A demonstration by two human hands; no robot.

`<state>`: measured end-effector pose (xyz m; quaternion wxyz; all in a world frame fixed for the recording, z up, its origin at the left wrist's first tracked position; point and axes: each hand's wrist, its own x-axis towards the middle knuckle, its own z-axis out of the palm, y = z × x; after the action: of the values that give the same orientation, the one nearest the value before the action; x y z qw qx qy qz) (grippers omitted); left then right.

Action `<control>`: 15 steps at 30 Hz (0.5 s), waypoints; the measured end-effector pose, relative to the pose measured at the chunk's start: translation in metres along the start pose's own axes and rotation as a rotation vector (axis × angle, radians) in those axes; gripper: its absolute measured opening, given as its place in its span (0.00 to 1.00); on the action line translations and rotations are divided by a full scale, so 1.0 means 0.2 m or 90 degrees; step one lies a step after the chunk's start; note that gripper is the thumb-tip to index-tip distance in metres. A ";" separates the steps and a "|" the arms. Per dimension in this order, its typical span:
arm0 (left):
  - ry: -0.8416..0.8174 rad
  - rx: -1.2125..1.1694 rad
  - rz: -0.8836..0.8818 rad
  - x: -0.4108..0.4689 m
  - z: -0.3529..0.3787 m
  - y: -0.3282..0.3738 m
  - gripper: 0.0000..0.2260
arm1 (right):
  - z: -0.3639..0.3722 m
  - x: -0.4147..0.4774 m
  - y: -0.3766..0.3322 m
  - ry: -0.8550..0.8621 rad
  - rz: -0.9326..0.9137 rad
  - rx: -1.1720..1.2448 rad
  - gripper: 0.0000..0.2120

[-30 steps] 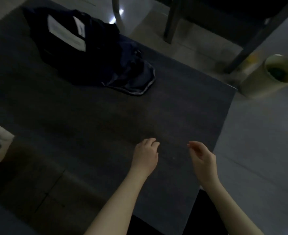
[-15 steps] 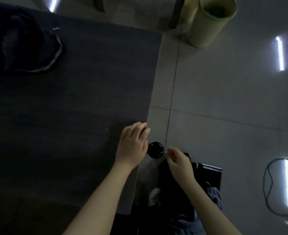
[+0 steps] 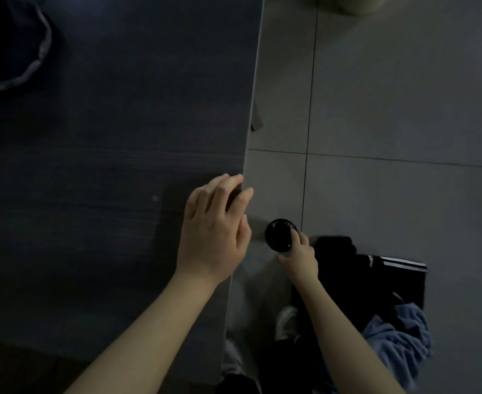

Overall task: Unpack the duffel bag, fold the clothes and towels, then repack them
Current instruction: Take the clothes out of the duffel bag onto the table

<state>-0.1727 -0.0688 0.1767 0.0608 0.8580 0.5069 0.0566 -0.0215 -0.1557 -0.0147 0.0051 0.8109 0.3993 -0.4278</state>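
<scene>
dark table (image 3: 114,143), tiled floor (image 3: 398,103); beside the table, right hand (image 3: 300,255) grip clasps a black round object (image 3: 278,235), left hand (image 3: 214,233) grip slack.

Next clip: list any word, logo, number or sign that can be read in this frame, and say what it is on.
No text here can be read.
Small white print on the black striped garment, next to its white stripes: too small and blurred to read.
Round black object in the grip of the right hand: no lettering visible.
Table: no markings visible.
</scene>
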 end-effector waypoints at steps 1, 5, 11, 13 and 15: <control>0.010 0.001 0.002 0.00 0.00 0.00 0.18 | 0.03 0.02 0.00 -0.003 0.013 -0.008 0.37; 0.037 -0.002 0.005 -0.01 0.01 0.00 0.18 | 0.13 0.15 -0.03 -0.025 0.049 -0.022 0.44; 0.063 -0.009 0.009 -0.02 0.04 -0.01 0.18 | 0.25 0.32 -0.05 -0.010 0.047 -0.055 0.47; 0.068 -0.014 0.012 -0.02 0.04 -0.01 0.18 | 0.28 0.35 -0.03 0.017 0.028 -0.060 0.46; 0.073 -0.017 0.014 -0.02 0.05 -0.01 0.18 | 0.28 0.35 -0.01 0.039 0.009 -0.057 0.43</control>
<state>-0.1752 -0.0714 0.1667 0.0427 0.8578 0.4996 0.1130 -0.0404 -0.1294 -0.0981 0.0319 0.8255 0.4120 -0.3844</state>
